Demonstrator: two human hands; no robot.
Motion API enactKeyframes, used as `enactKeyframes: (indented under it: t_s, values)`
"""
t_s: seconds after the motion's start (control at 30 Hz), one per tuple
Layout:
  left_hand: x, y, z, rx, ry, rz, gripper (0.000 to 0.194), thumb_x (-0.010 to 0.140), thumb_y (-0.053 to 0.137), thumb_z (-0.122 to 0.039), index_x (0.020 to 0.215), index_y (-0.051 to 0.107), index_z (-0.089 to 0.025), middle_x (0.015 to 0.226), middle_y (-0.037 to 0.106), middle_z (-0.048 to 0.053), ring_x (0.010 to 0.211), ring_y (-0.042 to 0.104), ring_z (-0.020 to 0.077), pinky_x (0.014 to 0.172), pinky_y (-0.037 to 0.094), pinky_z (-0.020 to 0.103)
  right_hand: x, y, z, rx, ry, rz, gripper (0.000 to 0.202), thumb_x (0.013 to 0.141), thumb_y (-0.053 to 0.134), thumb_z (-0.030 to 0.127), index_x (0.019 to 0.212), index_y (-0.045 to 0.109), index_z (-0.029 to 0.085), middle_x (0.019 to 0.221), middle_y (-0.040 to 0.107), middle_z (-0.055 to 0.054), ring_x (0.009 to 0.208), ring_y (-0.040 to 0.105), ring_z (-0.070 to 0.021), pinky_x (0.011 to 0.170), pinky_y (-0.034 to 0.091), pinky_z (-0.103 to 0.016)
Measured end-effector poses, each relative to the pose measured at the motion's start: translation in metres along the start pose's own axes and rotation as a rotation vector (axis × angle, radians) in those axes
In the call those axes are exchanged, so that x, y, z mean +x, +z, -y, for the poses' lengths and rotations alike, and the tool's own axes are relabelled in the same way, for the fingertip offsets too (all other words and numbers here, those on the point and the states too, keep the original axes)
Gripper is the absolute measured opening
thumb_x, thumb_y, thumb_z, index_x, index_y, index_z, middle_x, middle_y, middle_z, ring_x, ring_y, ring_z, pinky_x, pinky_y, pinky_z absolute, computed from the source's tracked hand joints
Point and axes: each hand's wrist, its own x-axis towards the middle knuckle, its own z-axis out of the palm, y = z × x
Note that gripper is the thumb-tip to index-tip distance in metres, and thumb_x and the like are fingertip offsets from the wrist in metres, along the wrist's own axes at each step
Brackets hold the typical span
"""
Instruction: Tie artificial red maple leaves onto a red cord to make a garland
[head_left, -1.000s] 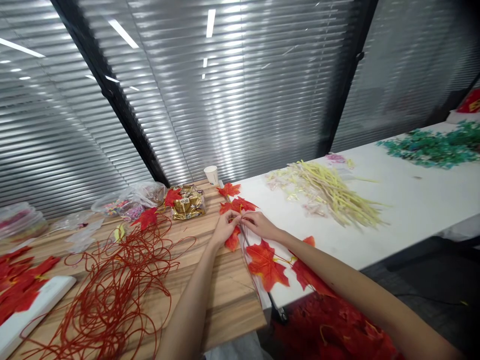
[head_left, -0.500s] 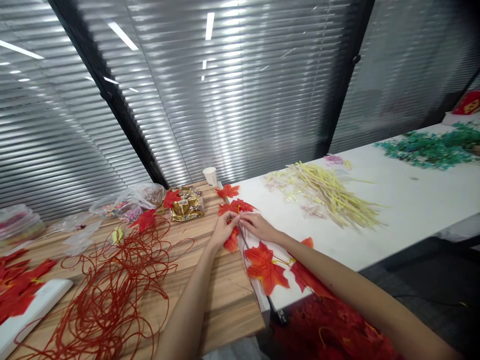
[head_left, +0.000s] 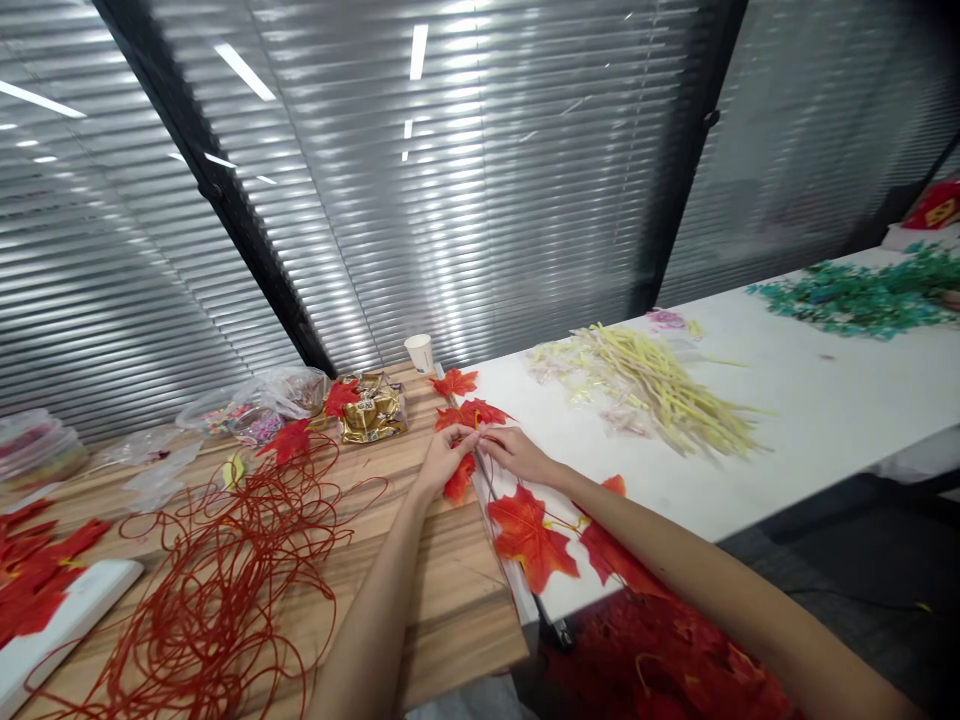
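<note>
My left hand (head_left: 447,457) and my right hand (head_left: 519,453) meet fingertip to fingertip above the seam between two tables. Both are closed in a pinch on the thin cord of a red artificial maple leaf garland (head_left: 459,481); the exact spot between the fingertips is too small to make out. Beyond the hands lie orange-red leaves (head_left: 480,412) of the same string. A large maple leaf (head_left: 531,537) rests below my right wrist, and more leaves trail under my right forearm to a red heap (head_left: 660,650) below the table edge.
A tangle of red cord (head_left: 232,580) covers the wooden table's left part, near a white box-like object (head_left: 75,620) under red leaves. Behind are a gold packet (head_left: 373,415), plastic bags (head_left: 262,400) and a paper cup (head_left: 420,353). Yellow stems (head_left: 660,385) and teal foliage (head_left: 855,295) lie on the white table.
The fingertips stay together at the same spot on the garland, with only a very slight shift. Nothing else has visibly moved.
</note>
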Motion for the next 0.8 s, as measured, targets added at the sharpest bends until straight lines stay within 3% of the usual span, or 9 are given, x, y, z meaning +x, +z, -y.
enactKeyframes:
  t_s: [0.8]
  values:
    - [-0.0022,-0.0002,-0.0064,-0.131,-0.086,0.033,0.031,0.062,0.070,-0.040,0.075,0.063,-0.013,0.068,0.057,0.001,0.059,0.048,0.0088,0.056,0.038,0.021,-0.0022,-0.0025,0.0054,-0.011,-0.012,-0.051,0.027,0.089,0.040,0.027,0.070,0.055,0.015,0.064,0.056,-0.001,0.058,0.049,-0.0120,0.057,0.037,-0.023]
